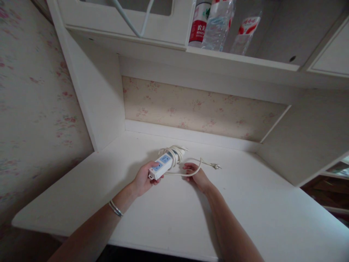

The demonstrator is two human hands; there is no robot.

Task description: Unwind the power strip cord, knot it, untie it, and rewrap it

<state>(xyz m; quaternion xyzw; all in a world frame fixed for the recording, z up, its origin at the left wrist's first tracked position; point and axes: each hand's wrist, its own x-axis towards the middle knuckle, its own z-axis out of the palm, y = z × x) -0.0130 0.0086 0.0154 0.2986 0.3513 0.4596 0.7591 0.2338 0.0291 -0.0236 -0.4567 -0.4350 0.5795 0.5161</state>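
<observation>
A white power strip (163, 166) with blue socket faces is in my left hand (144, 178), which grips its near end with the thumb on top. Several turns of its pale cord (174, 154) wrap around the far half. My right hand (197, 177) is just right of the strip, its fingers loosely curled. A free length of the cord runs from the strip across this hand and loops over it. Beyond the hand, the cord ends in a plug (216, 166) near the desk surface.
Both hands are over a white desk (253, 203). Side panels and a low back rail (191, 134) enclose its rear. Overhead, a shelf (245, 60) holds several plastic bottles (218, 27). A pale bent bar (136, 29) hangs before the upper cabinet. Floral wallpaper covers the left wall.
</observation>
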